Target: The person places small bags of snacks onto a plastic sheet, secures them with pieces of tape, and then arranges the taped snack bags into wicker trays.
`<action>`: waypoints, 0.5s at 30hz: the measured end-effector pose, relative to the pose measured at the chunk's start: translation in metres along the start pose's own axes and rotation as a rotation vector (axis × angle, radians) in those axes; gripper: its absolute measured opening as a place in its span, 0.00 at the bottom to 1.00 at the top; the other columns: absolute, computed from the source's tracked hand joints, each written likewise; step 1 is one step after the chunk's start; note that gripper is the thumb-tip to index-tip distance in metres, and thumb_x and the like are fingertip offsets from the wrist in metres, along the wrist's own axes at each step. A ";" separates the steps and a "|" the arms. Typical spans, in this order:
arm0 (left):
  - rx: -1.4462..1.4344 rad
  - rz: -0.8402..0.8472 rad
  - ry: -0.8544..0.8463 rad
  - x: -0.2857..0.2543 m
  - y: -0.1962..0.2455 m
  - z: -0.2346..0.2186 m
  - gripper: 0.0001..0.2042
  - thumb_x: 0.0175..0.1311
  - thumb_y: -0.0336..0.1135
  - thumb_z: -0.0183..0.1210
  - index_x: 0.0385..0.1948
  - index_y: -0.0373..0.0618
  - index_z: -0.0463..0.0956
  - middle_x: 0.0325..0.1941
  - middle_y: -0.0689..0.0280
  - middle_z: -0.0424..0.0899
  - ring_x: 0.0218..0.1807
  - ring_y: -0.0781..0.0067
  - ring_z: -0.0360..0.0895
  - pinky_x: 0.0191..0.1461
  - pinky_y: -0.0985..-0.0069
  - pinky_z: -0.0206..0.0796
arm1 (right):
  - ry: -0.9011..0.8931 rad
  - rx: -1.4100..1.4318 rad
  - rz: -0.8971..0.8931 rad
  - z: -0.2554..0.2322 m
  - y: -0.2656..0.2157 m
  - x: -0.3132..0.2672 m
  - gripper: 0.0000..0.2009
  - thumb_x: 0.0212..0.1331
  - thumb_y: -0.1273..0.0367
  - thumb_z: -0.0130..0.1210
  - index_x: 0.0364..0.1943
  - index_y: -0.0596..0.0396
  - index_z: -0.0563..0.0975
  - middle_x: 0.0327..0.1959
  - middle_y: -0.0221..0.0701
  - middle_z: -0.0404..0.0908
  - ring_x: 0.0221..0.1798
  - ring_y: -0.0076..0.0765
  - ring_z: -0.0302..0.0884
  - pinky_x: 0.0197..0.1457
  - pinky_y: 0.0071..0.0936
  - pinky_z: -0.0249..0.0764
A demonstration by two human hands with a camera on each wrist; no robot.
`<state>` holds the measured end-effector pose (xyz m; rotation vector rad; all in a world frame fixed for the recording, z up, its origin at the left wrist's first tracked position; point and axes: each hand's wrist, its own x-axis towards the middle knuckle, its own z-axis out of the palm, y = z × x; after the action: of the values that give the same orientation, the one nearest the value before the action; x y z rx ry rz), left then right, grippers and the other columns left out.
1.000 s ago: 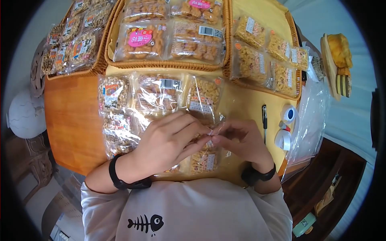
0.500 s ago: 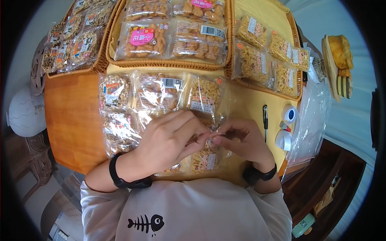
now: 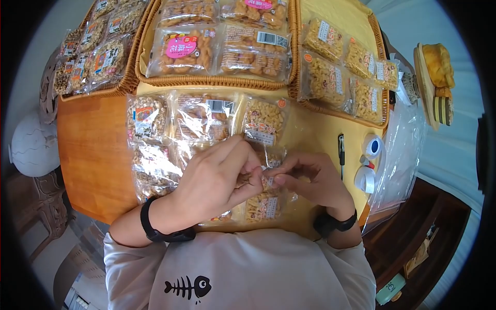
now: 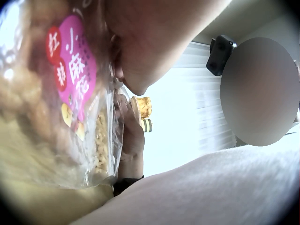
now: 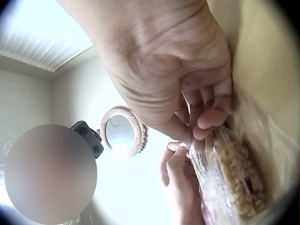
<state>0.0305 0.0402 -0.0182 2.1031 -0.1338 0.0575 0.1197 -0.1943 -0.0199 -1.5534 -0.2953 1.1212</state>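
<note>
A large clear plastic bag (image 3: pixel 289 122) lies in front of me, with several snack packets inside. Among them are nut-cluster packets (image 3: pixel 149 119), a twisted-dough packet (image 3: pixel 204 118) and a yellow puffed-snack packet (image 3: pixel 262 120). My left hand (image 3: pixel 219 173) bends over the middle of the bag, its thumb and curled index finger pinching at the bag's plastic. From the right, my right hand (image 3: pixel 315 178) pinches the plastic between thumb and index finger, a short way from the left fingertips. In the right wrist view, the right fingertips (image 5: pixel 199 140) hold the bag's crinkled edge.
Wicker baskets of packets stand behind: nut clusters in the left basket (image 3: pixel 129 85), twisted dough in the middle basket (image 3: pixel 217 82), puffed snacks in the right basket (image 3: pixel 341 114). A black pen (image 3: pixel 341 150), tape rolls (image 3: pixel 371 147) and clear plastic bags (image 3: pixel 400 155) lie at right.
The left fingertips have drawn slightly left, away from the right ones, and the left index finger is more bent. My right hand has stayed nearly in place.
</note>
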 end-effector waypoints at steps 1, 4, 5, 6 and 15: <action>-0.013 -0.009 0.014 0.000 0.000 0.001 0.08 0.60 0.25 0.68 0.33 0.41 0.74 0.31 0.63 0.76 0.28 0.67 0.78 0.30 0.71 0.72 | -0.003 0.009 -0.001 -0.001 0.001 0.000 0.07 0.69 0.69 0.67 0.44 0.59 0.86 0.37 0.25 0.88 0.39 0.15 0.83 0.42 0.18 0.77; -0.043 -0.031 0.041 0.000 0.000 0.003 0.09 0.59 0.25 0.67 0.33 0.41 0.73 0.30 0.62 0.74 0.27 0.61 0.77 0.30 0.66 0.70 | -0.009 0.026 -0.009 -0.002 0.003 0.000 0.07 0.69 0.69 0.67 0.45 0.59 0.85 0.38 0.26 0.88 0.39 0.16 0.84 0.43 0.18 0.77; -0.047 -0.034 0.040 -0.001 0.000 0.003 0.09 0.59 0.25 0.67 0.33 0.41 0.73 0.30 0.62 0.74 0.27 0.61 0.77 0.30 0.66 0.70 | -0.006 0.027 -0.016 -0.001 0.004 0.000 0.07 0.69 0.70 0.67 0.45 0.59 0.85 0.38 0.26 0.88 0.40 0.16 0.84 0.43 0.18 0.78; -0.051 -0.037 0.040 -0.001 -0.001 0.003 0.09 0.59 0.25 0.66 0.33 0.41 0.73 0.30 0.62 0.74 0.27 0.61 0.77 0.30 0.66 0.70 | -0.004 0.027 -0.023 -0.001 0.004 0.000 0.07 0.69 0.70 0.67 0.45 0.59 0.85 0.39 0.26 0.88 0.40 0.16 0.84 0.43 0.18 0.78; -0.229 -0.176 0.099 -0.004 0.004 -0.001 0.07 0.66 0.25 0.65 0.38 0.41 0.75 0.30 0.65 0.78 0.26 0.74 0.77 0.30 0.73 0.70 | 0.005 0.019 0.002 -0.003 -0.003 -0.001 0.07 0.67 0.71 0.68 0.40 0.57 0.81 0.39 0.26 0.86 0.42 0.17 0.83 0.43 0.19 0.77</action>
<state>0.0258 0.0393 -0.0148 1.8713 0.1005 0.0382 0.1224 -0.1959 -0.0175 -1.5398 -0.2792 1.1188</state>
